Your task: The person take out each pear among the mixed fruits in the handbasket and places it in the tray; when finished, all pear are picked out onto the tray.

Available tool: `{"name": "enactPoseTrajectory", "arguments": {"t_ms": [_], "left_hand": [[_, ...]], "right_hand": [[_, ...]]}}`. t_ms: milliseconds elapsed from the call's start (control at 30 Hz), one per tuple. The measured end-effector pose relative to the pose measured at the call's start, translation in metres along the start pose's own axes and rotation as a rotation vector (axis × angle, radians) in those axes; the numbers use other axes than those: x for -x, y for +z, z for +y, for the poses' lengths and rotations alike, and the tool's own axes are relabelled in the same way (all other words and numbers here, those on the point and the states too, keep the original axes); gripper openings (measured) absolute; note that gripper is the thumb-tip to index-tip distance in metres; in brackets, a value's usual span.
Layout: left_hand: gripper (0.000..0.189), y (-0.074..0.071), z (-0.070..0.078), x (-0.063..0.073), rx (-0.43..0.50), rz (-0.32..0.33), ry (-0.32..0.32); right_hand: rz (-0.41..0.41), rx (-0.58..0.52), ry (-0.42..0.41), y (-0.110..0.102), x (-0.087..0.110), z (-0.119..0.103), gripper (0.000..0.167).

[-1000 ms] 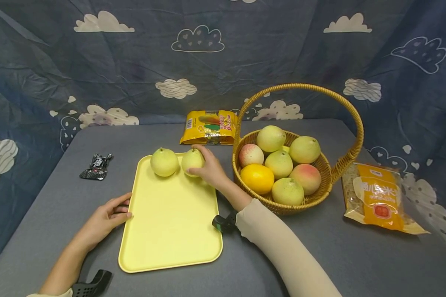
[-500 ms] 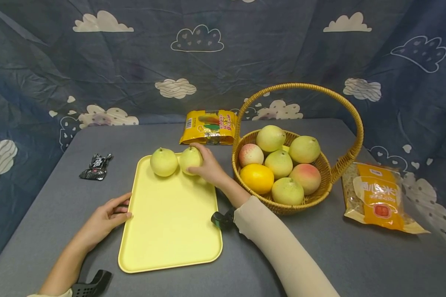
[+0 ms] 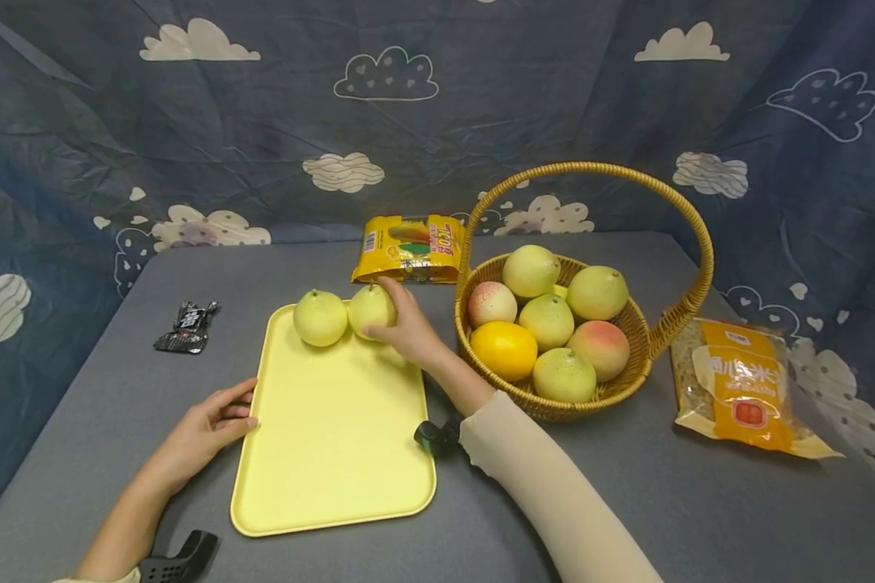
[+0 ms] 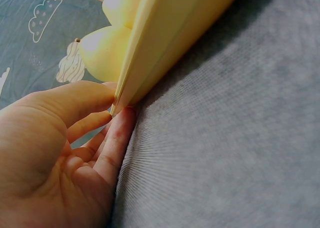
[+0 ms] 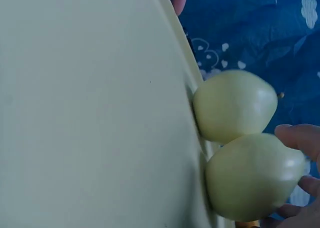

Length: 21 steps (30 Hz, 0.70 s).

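Observation:
My right hand (image 3: 406, 328) grips a pale green pear (image 3: 370, 312) at the far right corner of a yellow tray (image 3: 335, 437), with the thumb in front and fingers round its far right side. A second pear (image 3: 320, 318) sits just to its left, near the tray's far left corner. In the right wrist view the held pear (image 5: 252, 175) overlaps the other pear (image 5: 235, 106); whether they touch I cannot tell. My left hand (image 3: 204, 429) is at the tray's left edge. In the left wrist view its fingers (image 4: 120, 133) pinch the tray's rim (image 4: 132, 80).
Right of the tray stands a wicker basket (image 3: 652, 344) with a tall handle, holding several pears, peaches and a yellow fruit (image 3: 504, 351). A yellow packet (image 3: 408, 248) lies behind the tray. A black wrapper (image 3: 188, 327) lies left, an orange-labelled bag (image 3: 747, 389) far right.
My right hand has shifted the held pear slightly left and away from me, closer to the second pear. My left hand has stayed at the tray's edge.

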<state>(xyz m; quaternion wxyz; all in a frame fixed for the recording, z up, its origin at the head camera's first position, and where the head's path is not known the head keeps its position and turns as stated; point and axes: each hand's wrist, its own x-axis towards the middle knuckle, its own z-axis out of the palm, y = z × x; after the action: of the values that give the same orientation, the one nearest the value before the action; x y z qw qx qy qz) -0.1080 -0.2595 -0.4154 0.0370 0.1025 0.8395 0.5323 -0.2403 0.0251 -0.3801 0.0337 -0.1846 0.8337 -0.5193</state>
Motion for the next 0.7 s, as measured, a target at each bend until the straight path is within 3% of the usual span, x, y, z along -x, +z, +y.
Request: {"name": "enactPoseTrajectory", "arguments": {"t_ms": [133, 467, 700], "left_hand": [[0.055, -0.001, 0.0, 0.001, 0.001, 0.006, 0.009], [0.055, -0.001, 0.0, 0.0, 0.0, 0.007, 0.011], [0.055, 0.0, 0.0, 0.0, 0.005, 0.005, 0.004]], "right_hand": [[0.009, 0.031, -0.065, -0.008, 0.016, -0.017, 0.068], [0.071, 0.084, -0.43, -0.059, 0.068, -0.044, 0.06], [0.213, 0.127, -0.446, -0.104, 0.104, -0.045, 0.065]]}}
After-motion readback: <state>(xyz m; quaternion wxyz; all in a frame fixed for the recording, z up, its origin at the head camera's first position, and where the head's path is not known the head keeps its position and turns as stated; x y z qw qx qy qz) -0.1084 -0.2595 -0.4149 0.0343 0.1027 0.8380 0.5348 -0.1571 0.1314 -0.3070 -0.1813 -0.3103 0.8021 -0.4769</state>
